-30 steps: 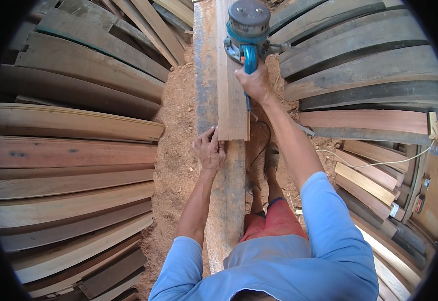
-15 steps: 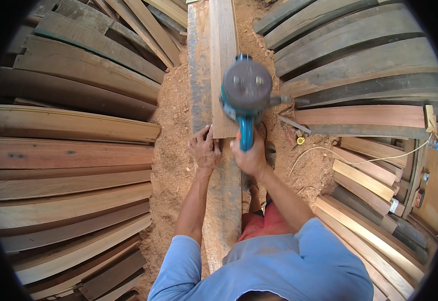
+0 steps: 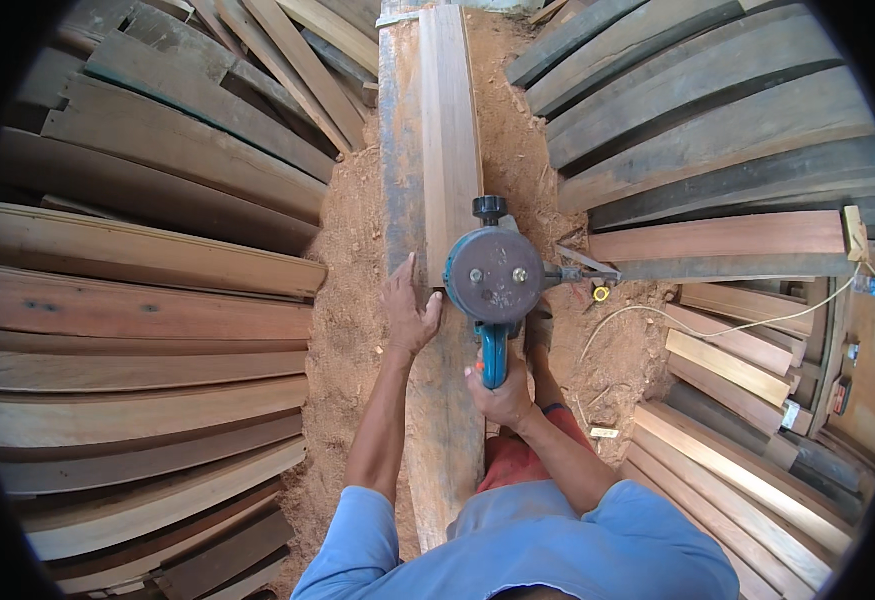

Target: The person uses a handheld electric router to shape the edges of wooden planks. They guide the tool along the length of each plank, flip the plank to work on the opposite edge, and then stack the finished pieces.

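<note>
A pale wooden board [image 3: 447, 120] lies lengthwise on a long, weathered beam [image 3: 437, 430]. My left hand [image 3: 409, 310] is at the left side of the board's near end, fingers stretched out along it and thumb by the end. My right hand [image 3: 502, 395] grips the teal handle of a power router [image 3: 492, 275], which sits at the near end of the board, toward its right, with its dark round top up and a knob pointing away from me. The router hides the board's near right corner.
Stacked planks [image 3: 142, 300] fan along the left, and more boards [image 3: 717, 150] line the right. Sawdust [image 3: 347, 260] covers the ground. A pale cord [image 3: 707, 328], a yellow tape measure [image 3: 601, 293] and metal tools [image 3: 582, 258] are at the right, near my feet and legs.
The router and my right hand have moved down the board toward me, from the far part to the near end. My left hand stays by that end, its fingers slightly straighter.
</note>
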The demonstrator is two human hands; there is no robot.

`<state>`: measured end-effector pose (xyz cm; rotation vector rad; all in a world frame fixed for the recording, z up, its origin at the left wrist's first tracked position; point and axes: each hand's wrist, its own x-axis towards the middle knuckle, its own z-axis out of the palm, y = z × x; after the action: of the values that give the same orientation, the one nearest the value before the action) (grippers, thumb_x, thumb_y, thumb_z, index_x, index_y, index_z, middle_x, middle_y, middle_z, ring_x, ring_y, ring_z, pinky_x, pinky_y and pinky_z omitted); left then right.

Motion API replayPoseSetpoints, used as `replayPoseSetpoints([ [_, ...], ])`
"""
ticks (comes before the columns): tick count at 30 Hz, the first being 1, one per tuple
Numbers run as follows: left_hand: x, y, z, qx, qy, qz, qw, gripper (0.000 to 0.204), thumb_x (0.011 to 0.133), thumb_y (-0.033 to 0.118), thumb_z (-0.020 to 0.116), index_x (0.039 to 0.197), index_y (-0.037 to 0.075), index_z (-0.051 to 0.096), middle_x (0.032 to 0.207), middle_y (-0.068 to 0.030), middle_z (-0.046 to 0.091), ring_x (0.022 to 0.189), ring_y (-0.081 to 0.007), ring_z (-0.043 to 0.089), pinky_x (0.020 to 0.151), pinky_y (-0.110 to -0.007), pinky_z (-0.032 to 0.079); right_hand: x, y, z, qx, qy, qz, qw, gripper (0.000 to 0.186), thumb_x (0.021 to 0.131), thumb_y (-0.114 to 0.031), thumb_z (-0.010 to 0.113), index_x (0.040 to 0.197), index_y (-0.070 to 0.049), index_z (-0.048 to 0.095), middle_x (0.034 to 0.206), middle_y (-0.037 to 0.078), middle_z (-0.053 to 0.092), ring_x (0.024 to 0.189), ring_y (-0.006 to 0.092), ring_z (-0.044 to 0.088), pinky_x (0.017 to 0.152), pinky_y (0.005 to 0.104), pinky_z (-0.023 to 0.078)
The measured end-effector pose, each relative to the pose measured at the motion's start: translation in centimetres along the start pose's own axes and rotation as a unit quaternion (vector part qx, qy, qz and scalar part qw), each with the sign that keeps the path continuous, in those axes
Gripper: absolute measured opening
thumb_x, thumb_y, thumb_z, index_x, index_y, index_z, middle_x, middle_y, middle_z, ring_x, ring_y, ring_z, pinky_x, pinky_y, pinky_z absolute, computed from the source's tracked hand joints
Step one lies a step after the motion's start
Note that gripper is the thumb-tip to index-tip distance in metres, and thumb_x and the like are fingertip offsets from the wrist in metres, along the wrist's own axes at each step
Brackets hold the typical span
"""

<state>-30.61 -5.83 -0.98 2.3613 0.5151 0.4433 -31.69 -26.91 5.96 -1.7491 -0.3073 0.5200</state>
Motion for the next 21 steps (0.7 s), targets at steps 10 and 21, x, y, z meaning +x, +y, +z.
replayPoseSetpoints([
  [10,9.4,0.7,0.7,0.039,-0.048,0.1,0.993,0.04,0.08,0.005,0.069,0.119,0.013,0.066,0.124,-0.0046,0.07,0.113,-0.0334,0.054,0.101,-0.049,0.035,7.8,-2.9,0.4,0.025,0.042,-0.036,0.998,0.025,0.084,-0.004,0.072,0.103,-0.004,0.056,0.082,0.001,0.054,0.074,0.0109,0.053,0.07,0.03,0.048],
  [21,7.0,1.2,0.4,0.013,-0.049,0.096,0.994,0.04,0.08,0.007,0.071,0.118,0.014,0.064,0.125,-0.0092,0.07,0.109,-0.0335,0.055,0.098,-0.047,0.035,5.4,-2.6,0.0,-0.003,0.017,-0.011,1.0,0.039,0.085,-0.008,0.071,0.12,-0.001,0.058,0.09,0.011,0.066,0.082,0.0184,0.066,0.077,0.035,0.054],
])
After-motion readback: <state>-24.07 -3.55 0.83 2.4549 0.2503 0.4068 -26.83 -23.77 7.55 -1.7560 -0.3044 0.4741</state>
